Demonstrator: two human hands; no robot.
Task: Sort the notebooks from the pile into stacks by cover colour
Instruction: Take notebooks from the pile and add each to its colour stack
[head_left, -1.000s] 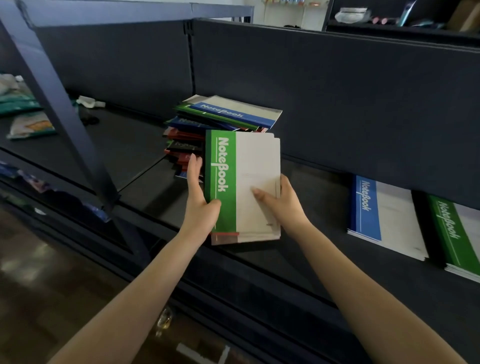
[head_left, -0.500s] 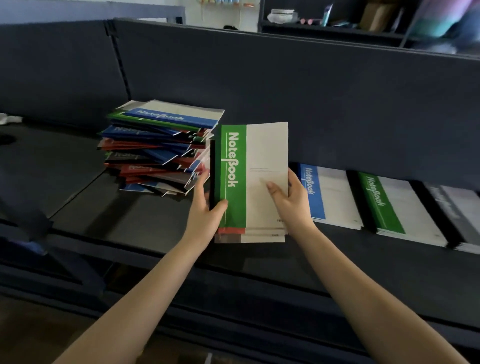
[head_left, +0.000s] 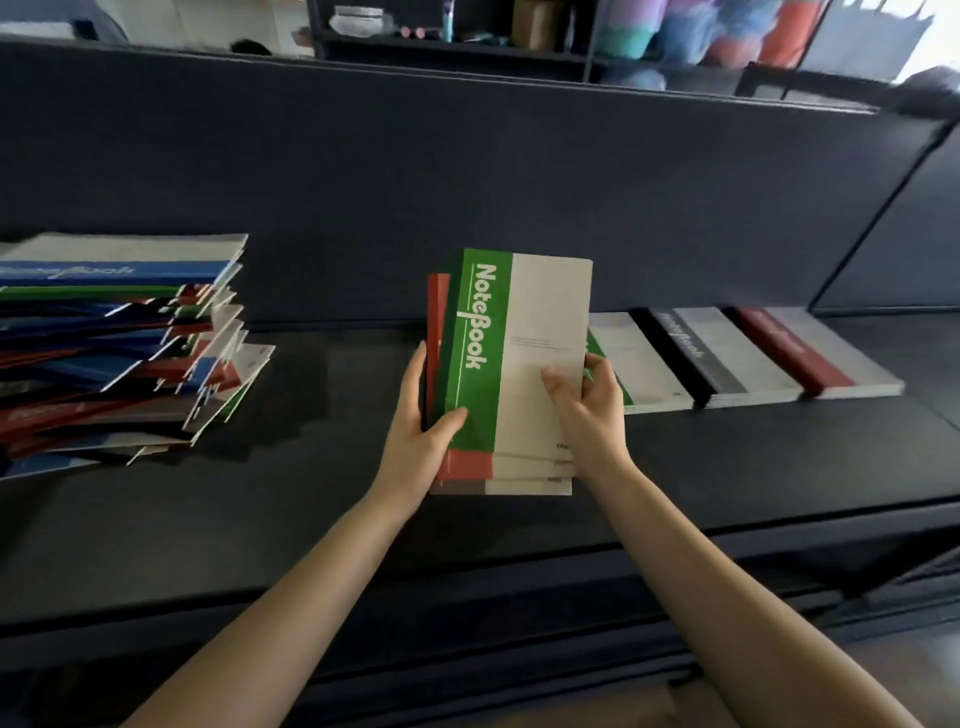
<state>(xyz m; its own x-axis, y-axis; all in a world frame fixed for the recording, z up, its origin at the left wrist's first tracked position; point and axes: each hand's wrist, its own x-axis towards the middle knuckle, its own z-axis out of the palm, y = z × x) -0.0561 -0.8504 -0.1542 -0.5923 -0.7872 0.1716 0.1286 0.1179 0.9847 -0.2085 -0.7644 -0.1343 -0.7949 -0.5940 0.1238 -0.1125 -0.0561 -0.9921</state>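
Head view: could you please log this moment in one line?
left hand, right hand: gripping green-topped bundle | pile: left | sorted stacks: right

One head-worn view looks forward and down, close over the counter (head_left: 311, 519), facing its back panel (head_left: 467, 182) at 12 o'clock; the notebooks (head_left: 540, 338) held by the left hand (head_left: 421, 441) and right hand (head_left: 592, 415) sit centre-frame.

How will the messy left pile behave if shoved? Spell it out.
The pile would probably shear and spill, not slide whole: its notebooks lie fanned, corners overhanging. The covers look thin, so single notebooks likely flop. Many layers deep, it is probably heavy to lift.
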